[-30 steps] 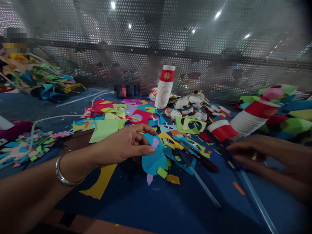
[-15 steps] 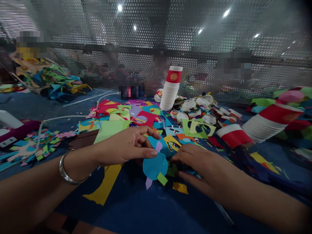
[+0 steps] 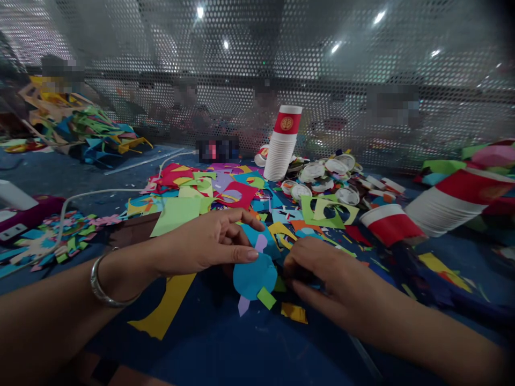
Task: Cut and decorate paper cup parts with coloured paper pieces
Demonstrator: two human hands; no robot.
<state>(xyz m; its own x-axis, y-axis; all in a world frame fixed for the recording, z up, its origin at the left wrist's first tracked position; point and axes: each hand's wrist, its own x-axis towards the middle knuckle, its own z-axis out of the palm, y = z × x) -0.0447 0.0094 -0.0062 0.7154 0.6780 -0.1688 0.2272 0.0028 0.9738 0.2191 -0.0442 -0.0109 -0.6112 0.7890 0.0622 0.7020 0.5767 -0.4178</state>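
My left hand (image 3: 219, 241), with a silver bangle on its wrist, pinches the upper edge of a blue paper circle (image 3: 254, 277), thumb on top. A purple paper strip (image 3: 243, 306) pokes out below the circle, and a light green strip (image 3: 266, 298) lies at its lower right edge. Another purple piece (image 3: 261, 244) shows at the top. To the right of the circle, my right hand (image 3: 316, 268) has its fingers curled together; shadow hides what they hold, if anything. Below that hand lies a small gold-yellow scrap (image 3: 294, 312).
Cut paper sheets (image 3: 181, 214) spread behind my hands. A tall stack of paper cups (image 3: 280, 153) stands at the back beside a pile of cut cup pieces (image 3: 322, 174). More cups (image 3: 446, 209) lean at right. A white cable (image 3: 66, 214) crosses the left side.
My right hand's fingers have curled in more tightly beside the blue circle. The left hand keeps its pinch on the circle. The view has shifted slightly.
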